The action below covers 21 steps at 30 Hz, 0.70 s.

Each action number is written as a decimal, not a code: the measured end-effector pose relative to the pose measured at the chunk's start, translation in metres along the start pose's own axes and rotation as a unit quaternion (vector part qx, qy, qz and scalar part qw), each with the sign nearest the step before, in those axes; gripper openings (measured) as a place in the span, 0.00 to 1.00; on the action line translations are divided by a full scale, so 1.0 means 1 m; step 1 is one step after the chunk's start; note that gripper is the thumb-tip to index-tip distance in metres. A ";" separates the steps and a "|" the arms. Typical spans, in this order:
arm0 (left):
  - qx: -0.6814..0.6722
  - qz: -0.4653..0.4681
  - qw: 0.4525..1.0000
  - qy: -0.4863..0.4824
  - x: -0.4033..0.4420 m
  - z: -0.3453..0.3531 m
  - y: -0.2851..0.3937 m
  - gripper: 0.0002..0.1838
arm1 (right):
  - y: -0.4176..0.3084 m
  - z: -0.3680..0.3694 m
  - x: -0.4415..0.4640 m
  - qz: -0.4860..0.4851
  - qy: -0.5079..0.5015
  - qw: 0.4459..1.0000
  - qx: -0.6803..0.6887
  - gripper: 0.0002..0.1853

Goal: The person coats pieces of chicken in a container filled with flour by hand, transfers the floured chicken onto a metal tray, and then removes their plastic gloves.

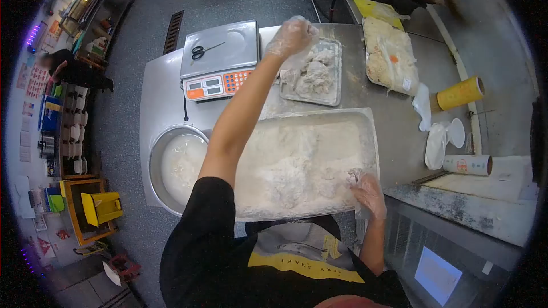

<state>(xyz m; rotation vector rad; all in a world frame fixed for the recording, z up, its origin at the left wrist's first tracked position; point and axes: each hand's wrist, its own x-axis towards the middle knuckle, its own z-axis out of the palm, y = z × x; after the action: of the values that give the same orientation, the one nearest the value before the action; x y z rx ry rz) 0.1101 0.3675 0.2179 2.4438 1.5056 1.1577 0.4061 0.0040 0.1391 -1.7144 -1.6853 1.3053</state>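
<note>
Pale powder [337, 137] covers the bottom of the big metal pan [375, 142] lying right in front of me, heaped into a rough mound [288, 179] near the middle. Clear plastic gloves cover both my hands. At the pan's right end, my right hand [369, 195] is low over the powder, its fingertips drawn together on what looks like a small floury lump [355, 175]. My left hand [293, 37] is up at the far side, fingers curled, over the corner of a smaller tray [338, 74] where clumpy, powder-dusted pieces [315, 77] lie piled. I can't tell whether that hand grips anything; the glove and the angle hide it.

I judge the step in hand to be working pieces through the powder, with both hands busy at separate spots. From here, the next move calls for a light pinch on the right, so the coating isn't knocked off, and for a left wrist held clear of the scale [222, 34] just beside the small tray. Scissors [197, 52] rest on the scale's plate. Off the pan's left end, a round metal bowl [155, 162] holds cloudy, whitish liquid [185, 157], so drips near the powder need care.
</note>
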 end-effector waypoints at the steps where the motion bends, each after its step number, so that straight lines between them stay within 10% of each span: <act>1: -0.007 -0.017 0.998 -0.056 -0.006 0.013 -0.004 0.15 | -0.002 -0.005 0.004 0.019 -0.018 0.999 0.035 0.16; 5: -0.081 -0.065 0.982 -0.158 -0.054 0.054 -0.038 0.11 | -0.087 -0.039 0.026 0.014 -0.003 0.995 -0.097 0.17; 7: 0.000 -0.079 0.996 -0.048 -0.088 0.088 -0.084 0.09 | -0.122 -0.057 0.052 -0.004 -0.006 0.993 -0.115 0.17; 11: 0.124 -0.105 0.960 -0.227 -0.125 0.132 -0.154 0.09 | -0.124 -0.079 0.125 -0.211 0.123 0.946 -0.214 0.19; 16: 0.143 -0.115 0.925 -0.333 -0.127 0.133 -0.152 0.10 | -0.131 -0.078 0.250 -0.198 0.191 0.920 -0.280 0.17; 17: 0.130 -0.144 0.930 -0.312 -0.128 0.144 -0.159 0.11 | -0.131 -0.071 0.272 -0.311 0.045 0.945 0.094 0.17; 19: 0.116 -0.175 0.933 -0.293 -0.129 0.149 -0.158 0.12 | -0.114 -0.061 0.294 -0.366 -0.109 0.805 0.453 0.16; 21: 0.128 -0.230 0.933 -0.247 -0.122 0.135 -0.143 0.14 | -0.105 -0.058 0.298 -0.200 -0.031 0.900 0.386 0.18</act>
<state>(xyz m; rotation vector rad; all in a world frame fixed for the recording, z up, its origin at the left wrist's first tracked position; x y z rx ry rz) 0.0552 0.3914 -0.0061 2.0939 1.9714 0.2511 0.3463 0.3195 0.1537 -0.8233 -1.1919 1.5342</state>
